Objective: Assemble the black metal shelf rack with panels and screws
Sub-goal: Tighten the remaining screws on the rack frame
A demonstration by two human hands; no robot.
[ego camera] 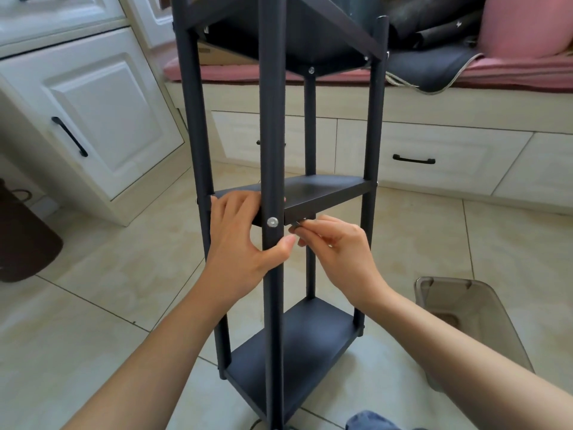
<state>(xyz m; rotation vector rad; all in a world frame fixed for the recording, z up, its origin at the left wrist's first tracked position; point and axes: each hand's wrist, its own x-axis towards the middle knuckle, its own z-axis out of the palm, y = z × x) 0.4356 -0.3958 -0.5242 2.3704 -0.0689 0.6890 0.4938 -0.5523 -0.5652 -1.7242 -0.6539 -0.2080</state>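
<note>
The tall black metal shelf rack [273, 181] stands upright on the glossy beige tiled floor [108, 274], before white panelled cabinets [102, 113]. The left hand [245, 240] wraps its front post and middle panel [325, 193]; the right hand [338, 246] pinches a small metal tool [298, 224] beside the silver screw [272, 222].

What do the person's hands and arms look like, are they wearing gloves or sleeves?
No gloves or sleeves show: the left hand and right hand are bare, as are both forearms to the picture's edge. No rings, watch or bracelets are visible. Fingernails look short and unpainted.
</note>
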